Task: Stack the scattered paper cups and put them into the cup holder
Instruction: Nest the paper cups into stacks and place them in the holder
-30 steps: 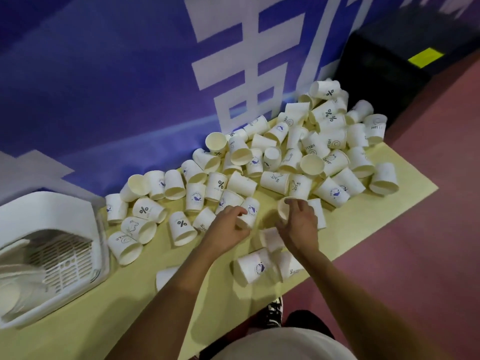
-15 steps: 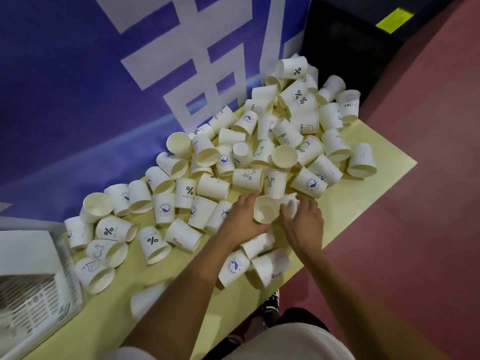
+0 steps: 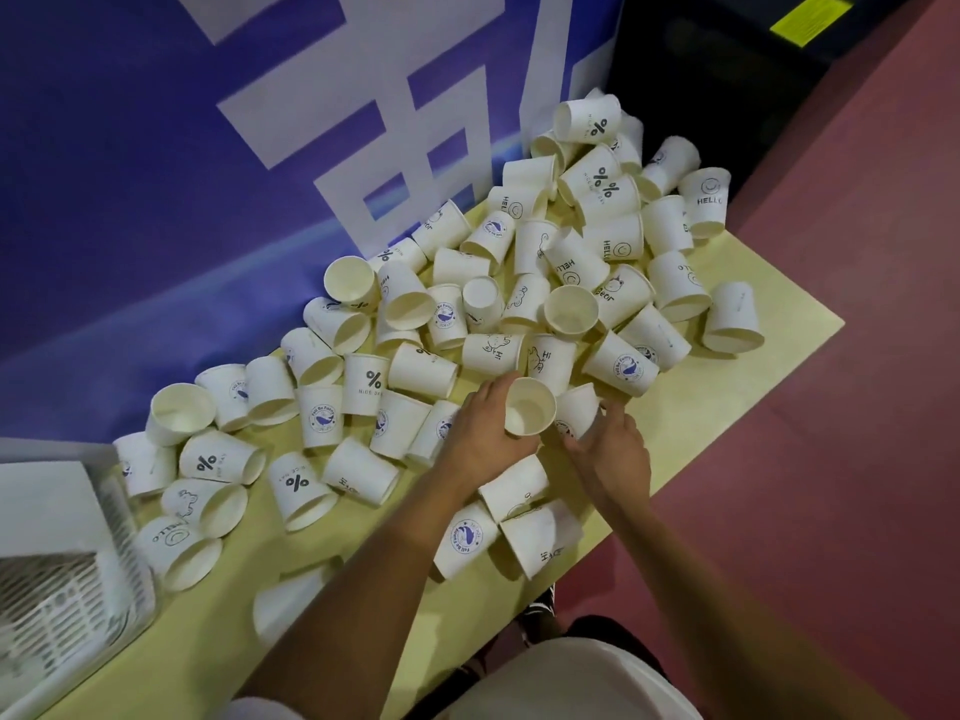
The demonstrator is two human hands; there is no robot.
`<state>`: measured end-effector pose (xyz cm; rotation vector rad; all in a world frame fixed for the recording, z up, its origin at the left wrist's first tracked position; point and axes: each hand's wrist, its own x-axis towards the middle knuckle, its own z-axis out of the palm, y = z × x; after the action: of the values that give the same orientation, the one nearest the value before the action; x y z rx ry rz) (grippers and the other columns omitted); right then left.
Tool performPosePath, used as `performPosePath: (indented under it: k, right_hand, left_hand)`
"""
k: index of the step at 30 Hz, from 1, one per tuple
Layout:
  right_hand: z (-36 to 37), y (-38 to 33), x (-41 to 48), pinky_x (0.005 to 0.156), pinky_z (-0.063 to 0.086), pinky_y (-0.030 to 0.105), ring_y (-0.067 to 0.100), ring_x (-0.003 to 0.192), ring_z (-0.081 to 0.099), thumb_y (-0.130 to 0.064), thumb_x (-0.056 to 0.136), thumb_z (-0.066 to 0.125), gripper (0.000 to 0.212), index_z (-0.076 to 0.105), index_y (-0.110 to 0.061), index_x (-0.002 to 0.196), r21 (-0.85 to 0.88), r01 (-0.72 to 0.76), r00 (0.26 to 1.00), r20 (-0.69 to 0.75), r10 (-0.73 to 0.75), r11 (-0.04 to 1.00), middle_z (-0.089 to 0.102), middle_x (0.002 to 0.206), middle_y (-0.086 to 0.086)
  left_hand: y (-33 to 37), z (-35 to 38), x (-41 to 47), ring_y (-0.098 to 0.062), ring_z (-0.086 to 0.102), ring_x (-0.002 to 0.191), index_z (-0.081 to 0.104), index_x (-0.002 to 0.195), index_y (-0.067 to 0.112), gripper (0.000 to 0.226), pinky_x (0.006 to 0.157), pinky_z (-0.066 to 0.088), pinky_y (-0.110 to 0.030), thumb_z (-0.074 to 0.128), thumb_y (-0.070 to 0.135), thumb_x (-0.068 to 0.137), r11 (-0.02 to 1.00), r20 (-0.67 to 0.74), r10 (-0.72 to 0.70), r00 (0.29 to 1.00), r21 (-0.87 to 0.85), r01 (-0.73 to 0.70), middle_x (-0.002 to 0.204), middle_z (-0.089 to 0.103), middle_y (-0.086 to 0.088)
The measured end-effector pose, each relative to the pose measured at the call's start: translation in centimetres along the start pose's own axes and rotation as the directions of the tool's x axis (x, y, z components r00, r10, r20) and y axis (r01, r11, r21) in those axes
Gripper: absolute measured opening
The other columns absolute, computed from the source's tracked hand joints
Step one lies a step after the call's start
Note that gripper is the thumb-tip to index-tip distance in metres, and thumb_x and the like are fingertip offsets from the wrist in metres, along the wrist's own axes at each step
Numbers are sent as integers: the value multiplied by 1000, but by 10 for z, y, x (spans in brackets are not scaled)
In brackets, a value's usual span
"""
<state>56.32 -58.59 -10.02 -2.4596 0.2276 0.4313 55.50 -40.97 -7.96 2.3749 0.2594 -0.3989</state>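
**Q:** Where was the held cup (image 3: 530, 407), and what was in it?

**A:** It was at the near edge of the scattered cups (image 3: 519, 304), above the yellow worktop (image 3: 701, 407). The left hand (image 3: 485, 433) gripped it with the fingers curled round its side. Its mouth faced the camera and the inside showed empty. A second cup (image 3: 579, 413) touched it on the right, with the right hand (image 3: 610, 449) curled round that one.

**Q:** State of the other containers?

**A:** Most of the scattered cups lay on their sides or upside down, piled against the blue banner (image 3: 130, 148). Three open cups (image 3: 570, 310) (image 3: 350, 280) (image 3: 182, 410) had their mouths turned up, and all three were empty. Three more cups (image 3: 514, 488) lay on their sides between the two forearms. The cup holder (image 3: 62, 563) stood at the far left of the worktop, well apart from both hands.

**Q:** What was obscured?

**A:** The frame edge cut off the cup holder, and its contents could not be made out behind the grille. The left forearm partly covered one blurred cup (image 3: 291, 595). The black box (image 3: 727, 70) beyond the pile was too dark to show any detail.
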Motion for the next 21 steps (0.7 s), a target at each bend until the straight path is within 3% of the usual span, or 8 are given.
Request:
performPosePath:
  k: [8,14,21]
  right_hand:
    - [-11,-10,-28,87,51,48,27,109,55,-57,75,61,73,39,-19,133,44,-7,997,-79,11,999,57,124,5]
    - [0,-51,-47,85,52,46,26,107,56,-50,77,62,68,41,-19,134,47,155,984,-93,-150,987,59,122,5]
    - [37,-118,-85,79,54,47,29,97,59,-49,73,67,65,44,-21,127,128,317,947,8,-320,940,64,108,5]
  left_hand:
    - [-10,-14,-21,-21,51,120,39,141,31,80,99,47,-43,79,45,72,997,-126,25,992,-76,-34,132,54,1]
    - [-31,-42,-56,-18,41,131,34,148,26,86,106,36,-32,79,40,77,989,-225,-59,973,-142,27,140,46,0]
    - [-88,-93,-117,-21,41,132,35,148,26,89,107,38,-36,82,43,73,968,-344,-212,915,-205,148,142,46,-2]
